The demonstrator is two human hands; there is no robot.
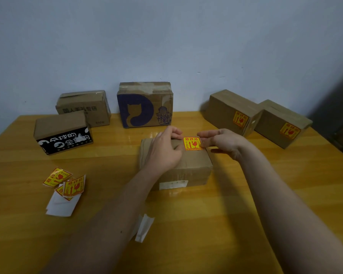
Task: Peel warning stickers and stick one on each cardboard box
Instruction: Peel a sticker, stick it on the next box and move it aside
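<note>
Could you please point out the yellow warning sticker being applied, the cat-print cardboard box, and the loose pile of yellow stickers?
yellow warning sticker (192, 143), head view, its printed centre.
cat-print cardboard box (145, 110), head view, its front face.
loose pile of yellow stickers (64, 181), head view, pile's middle.

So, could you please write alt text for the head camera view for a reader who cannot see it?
Two hands hold a yellow warning sticker against the top of a cardboard box on a wooden table. Two stickered boxes stand right, three unstickered boxes behind left, spare stickers near left.
</note>
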